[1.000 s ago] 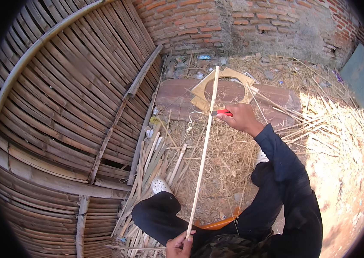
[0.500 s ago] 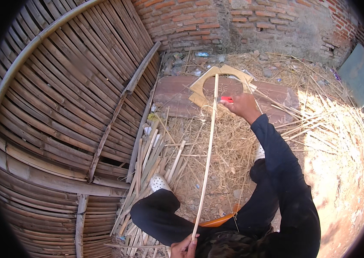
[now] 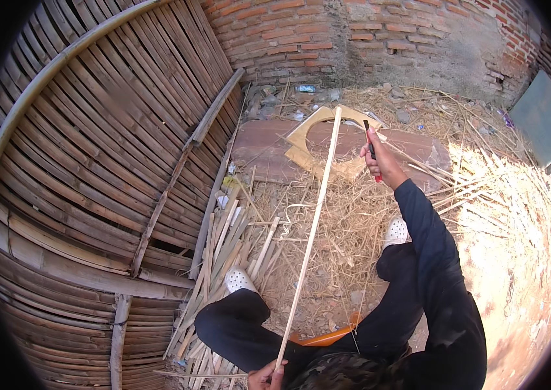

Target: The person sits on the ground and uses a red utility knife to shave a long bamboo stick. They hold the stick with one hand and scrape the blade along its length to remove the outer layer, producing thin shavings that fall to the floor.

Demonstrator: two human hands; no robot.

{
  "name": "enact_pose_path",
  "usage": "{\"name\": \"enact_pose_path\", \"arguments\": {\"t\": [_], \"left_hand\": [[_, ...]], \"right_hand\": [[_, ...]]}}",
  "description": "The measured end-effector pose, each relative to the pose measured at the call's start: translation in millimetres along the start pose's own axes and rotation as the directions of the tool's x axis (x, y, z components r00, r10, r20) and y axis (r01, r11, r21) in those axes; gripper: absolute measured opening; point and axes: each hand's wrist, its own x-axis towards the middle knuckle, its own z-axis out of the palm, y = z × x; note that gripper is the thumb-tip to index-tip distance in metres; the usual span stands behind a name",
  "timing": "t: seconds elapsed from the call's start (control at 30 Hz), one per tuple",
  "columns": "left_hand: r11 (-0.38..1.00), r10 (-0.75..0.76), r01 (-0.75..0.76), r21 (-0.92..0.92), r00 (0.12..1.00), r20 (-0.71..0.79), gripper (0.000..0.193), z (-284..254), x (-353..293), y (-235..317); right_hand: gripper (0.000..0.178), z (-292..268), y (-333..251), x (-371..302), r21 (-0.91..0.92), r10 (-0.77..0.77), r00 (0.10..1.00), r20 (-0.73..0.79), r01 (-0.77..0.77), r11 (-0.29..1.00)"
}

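A long, pale bamboo strip [image 3: 310,244] slants up from my lap toward the board on the ground. My left hand [image 3: 267,376] is closed around its near end at the lower edge. To the right of the strip's far part, my right hand [image 3: 382,162] grips a slim red and black utility knife [image 3: 371,144], dark end pointing up and away. The knife is apart from the strip. Under the strip's far end lies a yellowish wooden piece [image 3: 299,135] with a large round cutout. Thin curled shavings [image 3: 286,218] lie left of the strip.
A reddish-brown board [image 3: 256,140] lies beneath the cutout piece. Cut bamboo strips [image 3: 223,237] are piled left, beside a bamboo slat wall [image 3: 93,130]. A brick wall [image 3: 275,39] closes the far side. More loose strips [image 3: 477,185] lie right. An orange object [image 3: 330,337] shows between my legs.
My right hand has moved right, away from the strip, and turned the knife upward. The strip's far end has shifted slightly right, while my left hand has moved slightly left and down.
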Motion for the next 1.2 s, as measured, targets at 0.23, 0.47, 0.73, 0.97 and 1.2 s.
{"name": "enact_pose_path", "arguments": {"t": [0.23, 0.47, 0.73, 0.97, 1.2], "left_hand": [[0.992, -0.056, 0.076, -0.101, 0.981, 0.185, 0.026, -0.2, 2.3, -29.4], [0.91, -0.008, 0.154, -0.386, 0.935, 0.353, 0.034, 22.7, 79.0, -21.2], [0.87, -0.046, 0.201, -0.45, 0.943, 0.331, 0.037, 70.0, 218.7, 47.1], [0.826, -0.194, 0.244, -0.509, 0.97, 0.149, 0.037, 57.6, 244.7, 40.9], [0.831, -0.157, 0.201, -0.519, 0.979, 0.127, 0.026, 49.1, 249.3, 29.9]], "right_hand": [[0.038, 47.5, -13.4, -24.9, 0.345, -0.071, 0.986, 0.152, 0.015, 0.938], [0.033, 91.6, -14.7, -56.8, 0.333, -0.048, 0.959, 0.281, -0.05, 0.942], [0.038, 108.0, 0.1, -62.5, 0.203, -0.007, 0.951, 0.31, -0.059, 0.977], [0.06, 93.4, 13.3, -76.1, -0.713, -0.379, 0.813, 0.443, 0.575, 0.401], [0.057, 119.8, 29.9, -107.9, -0.628, -0.373, 0.647, 0.665, 0.755, 0.189]]}}
